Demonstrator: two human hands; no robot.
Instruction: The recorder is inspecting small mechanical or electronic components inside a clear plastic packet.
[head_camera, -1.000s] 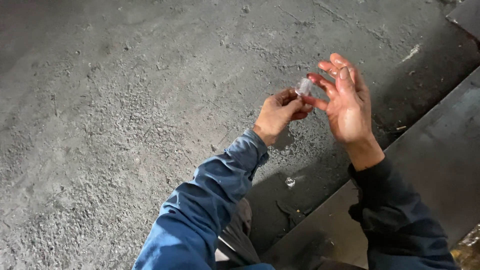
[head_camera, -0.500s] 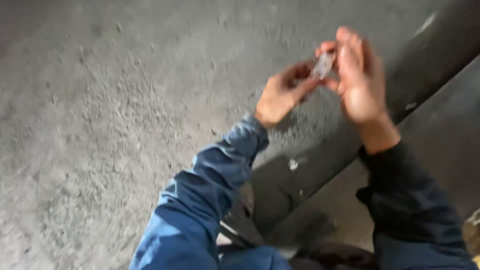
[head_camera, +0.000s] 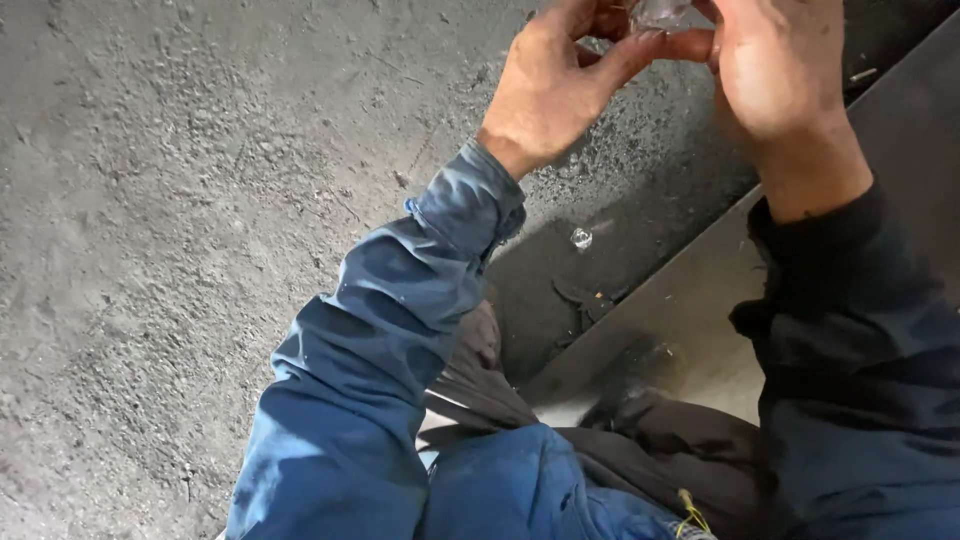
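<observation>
Holding a small clear piece (head_camera: 660, 14) pinched between both hands at the top edge of the view, around 12 o'clock. Left hand (head_camera: 556, 80) closed on its near side, thumb and fingertips together on it; right hand (head_camera: 775, 65) closed on the far side, palm turned inward, fingers pressing from 1 o'clock. Mostly cut off by the frame now, so hard telling its full shape.

Sitting much higher and closer in the view than a second ago: then floating in the middle right with open concrete all around, now crowding the top border. Likely meaning a dipped head or hands lifted toward the face, not any release, with both grips looking the same as before and the piece never leaving the fingers.

Lying on the dark concrete floor (head_camera: 150, 250) below, at about 6 o'clock from the hands, a second tiny clear bit (head_camera: 581, 238), well apart from them. Running diagonally at 4 o'clock, a flat metal beam (head_camera: 900, 130). Filling the bottom, blue sleeve (head_camera: 380, 340) and dark sleeve (head_camera: 860, 330).
</observation>
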